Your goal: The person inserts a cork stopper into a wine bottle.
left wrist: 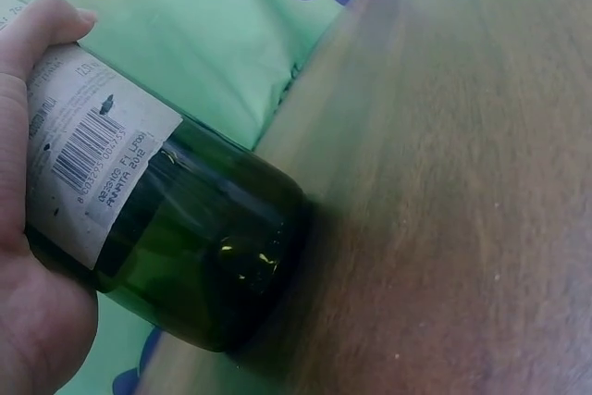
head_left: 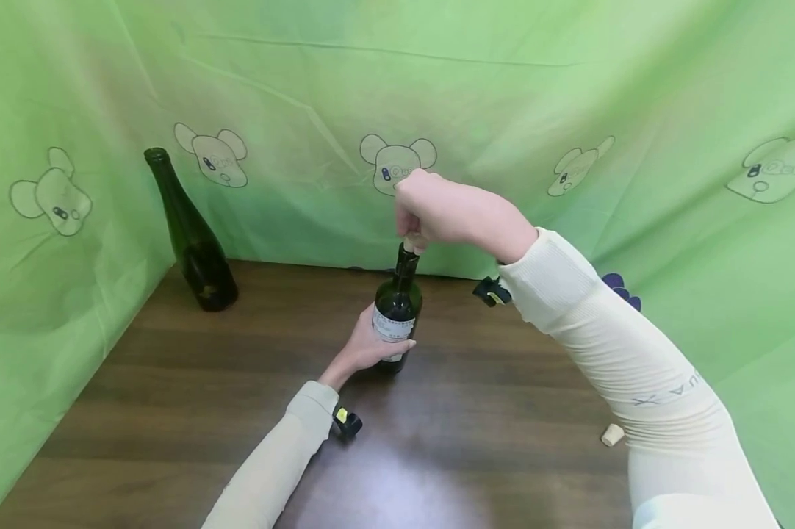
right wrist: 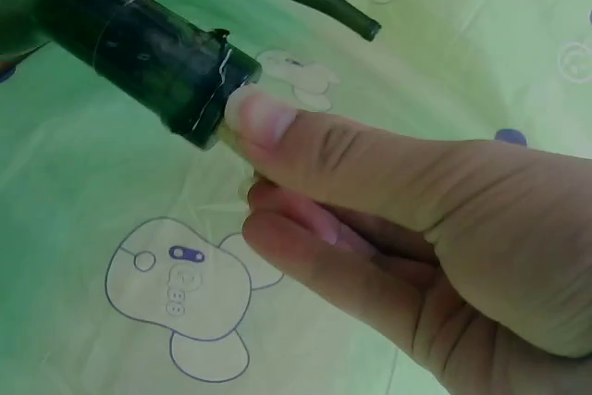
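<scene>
A labelled green glass wine bottle [head_left: 397, 299] stands on the wooden table [head_left: 503, 426], slightly tilted in the head view. My left hand [head_left: 366, 344] grips its lower body, fingers behind and thumb across the front label. In the left wrist view, a barcode label [left wrist: 97, 150] shows beside the palm. Above the bottle's mouth, my right hand [head_left: 453, 209] pinches a pale cork [head_left: 408, 243] between thumb and fingers. The right wrist view has the thumb [right wrist: 264, 119] against the rim of the bottle neck [right wrist: 176, 62]; the cork is mostly hidden there.
Another green bottle [head_left: 195, 250], unlabelled on the visible side, stands at the table's back left. A loose cork [head_left: 612, 435] lies on the right, near my right sleeve [head_left: 668, 397]. Green printed cloth [head_left: 292, 95] hangs around the table's back and sides.
</scene>
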### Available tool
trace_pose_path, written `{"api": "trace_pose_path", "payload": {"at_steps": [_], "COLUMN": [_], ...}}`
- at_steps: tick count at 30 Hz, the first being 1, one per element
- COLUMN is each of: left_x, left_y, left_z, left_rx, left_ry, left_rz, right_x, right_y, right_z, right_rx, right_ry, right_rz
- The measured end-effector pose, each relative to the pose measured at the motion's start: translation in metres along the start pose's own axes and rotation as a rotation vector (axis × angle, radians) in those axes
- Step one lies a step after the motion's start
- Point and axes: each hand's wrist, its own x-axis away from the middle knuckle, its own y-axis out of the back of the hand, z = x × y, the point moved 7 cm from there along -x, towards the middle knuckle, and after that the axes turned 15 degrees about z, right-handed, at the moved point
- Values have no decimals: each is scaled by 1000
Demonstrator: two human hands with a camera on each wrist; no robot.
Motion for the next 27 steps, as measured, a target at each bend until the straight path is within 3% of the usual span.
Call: {"api": "trace_pose_path", "payload": {"at_steps": [10,14,19,27], "left_x": [2,2,3,-3], "left_y": [-1,-1,-8,-10], "left_z": [-3,-2,-1,1], "left_rx": [2,4,-5,-9], "left_ry": [21,31,30,12], "left_rz": [2,-3,12,0], "right_x": [8,3,-5,-6], "right_y": [-2,0,-1,-2], "right_z": [6,9,5,-1], "right_rx": [52,102,60,33], "right_ry": [36,-11,-60,-116], "right_rz": [-67,-13,86,128]}}
